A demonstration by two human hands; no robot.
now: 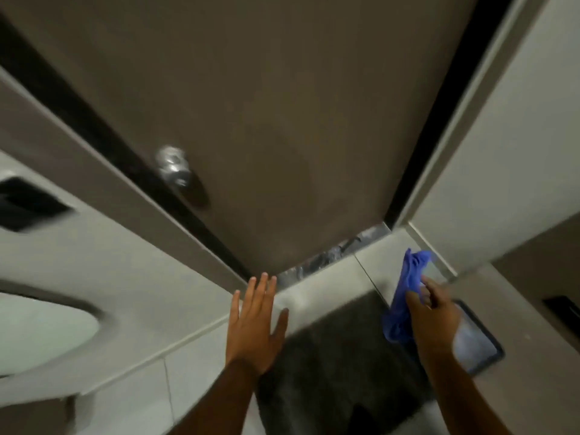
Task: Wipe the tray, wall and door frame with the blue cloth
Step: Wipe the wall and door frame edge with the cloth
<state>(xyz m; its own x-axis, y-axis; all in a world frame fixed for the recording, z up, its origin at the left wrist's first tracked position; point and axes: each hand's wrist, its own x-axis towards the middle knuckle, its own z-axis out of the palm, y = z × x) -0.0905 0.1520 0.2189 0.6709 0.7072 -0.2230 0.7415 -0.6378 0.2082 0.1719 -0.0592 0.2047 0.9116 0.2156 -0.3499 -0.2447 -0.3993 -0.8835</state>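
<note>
Right hand fingers pinch the bunched blue cloth near the door frame base; left hand spread, empty. Risk: loose pinch drops cloth; blurred view suggests fast motion

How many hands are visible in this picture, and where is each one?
2. The left hand is open, fingers spread, near the bottom of the door. The right hand holds the blue cloth by the right door frame.

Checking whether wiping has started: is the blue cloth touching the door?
Apart. The head view shows the blue cloth bunched in the right hand, over the floor tiles, clearly right of the door.
</note>
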